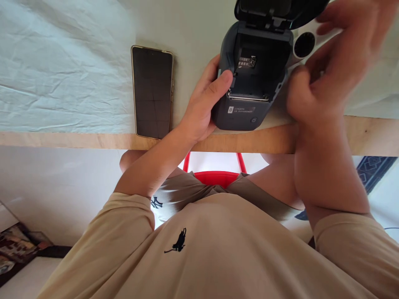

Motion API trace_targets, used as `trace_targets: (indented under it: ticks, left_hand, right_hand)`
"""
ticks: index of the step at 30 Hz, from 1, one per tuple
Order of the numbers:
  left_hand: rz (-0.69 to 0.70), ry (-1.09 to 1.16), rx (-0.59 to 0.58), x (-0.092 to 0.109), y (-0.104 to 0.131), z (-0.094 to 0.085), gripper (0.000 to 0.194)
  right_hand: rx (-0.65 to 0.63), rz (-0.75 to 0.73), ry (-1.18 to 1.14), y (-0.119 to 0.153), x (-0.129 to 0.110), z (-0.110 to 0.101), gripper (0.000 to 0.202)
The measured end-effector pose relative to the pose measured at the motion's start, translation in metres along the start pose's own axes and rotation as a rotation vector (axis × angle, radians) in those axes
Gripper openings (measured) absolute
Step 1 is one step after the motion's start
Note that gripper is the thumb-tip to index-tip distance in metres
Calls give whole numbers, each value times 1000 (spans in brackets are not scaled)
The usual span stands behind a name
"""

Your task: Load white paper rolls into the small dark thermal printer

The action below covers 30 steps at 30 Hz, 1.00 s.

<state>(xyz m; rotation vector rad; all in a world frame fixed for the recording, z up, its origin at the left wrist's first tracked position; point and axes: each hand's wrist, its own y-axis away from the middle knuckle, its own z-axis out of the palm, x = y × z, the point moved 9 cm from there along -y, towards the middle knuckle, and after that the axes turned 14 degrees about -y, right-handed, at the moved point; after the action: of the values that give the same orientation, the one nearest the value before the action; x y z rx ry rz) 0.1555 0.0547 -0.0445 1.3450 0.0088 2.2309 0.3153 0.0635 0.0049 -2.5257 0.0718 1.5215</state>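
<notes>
A dark label printer (pixel 249 79) is tilted up over the table, its lid (pixel 264 10) swung back and its paper bay showing nothing inside. My left hand (pixel 207 97) is closed around the printer's left side, with the thumb over its edge. Just right of the printer is a white paper roll (pixel 296 35) with a dark round core. My right hand (pixel 333 70) is curled around the roll, fingers beyond it and thumb bent on the near side. Motion smears this hand, and part of the roll is hidden by it.
A phone (pixel 152 91) with a dark screen lies left of the printer, near the wooden table edge (pixel 243 141). Wrinkled pale cloth (pixel 77 74) covers the tabletop. Below the edge are my legs and a red stool (pixel 216 178).
</notes>
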Motion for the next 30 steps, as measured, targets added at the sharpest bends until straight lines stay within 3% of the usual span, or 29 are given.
trace_targets:
  ticks: [2,4,10,12,16,20,25,30]
  left_hand:
    - [-2,1,6,-2,-1,0,16]
    - [-8,11,12,-3,-1,0,14]
    - [-24,14,12,-3,0,0,14]
    - [-17,22,20,-2,0,-1,14]
    - [9,24,20,0,-1,0,16]
    - [-19,4,41,-2,-1,-1,17]
    - [-26,4,38,-2,-1,-1,16]
    - [-26,-8,38,-2,-1,-1,17]
  right_hand:
    - [-59,-123,158,5,-11,11,40]
    - [-109,-138,236,7,-12,20,37]
    - [-98,-165,246,7,-13,12,35]
    - [-54,-189,185,7,-13,5,41]
    - [121,-205,-210,7,-7,-13,38]
    - [143,-48,-508,4,5,-13,37]
    - [-163,297,-732,8,13,19,43]
    - [-134,242,-689,9,6,20,44]
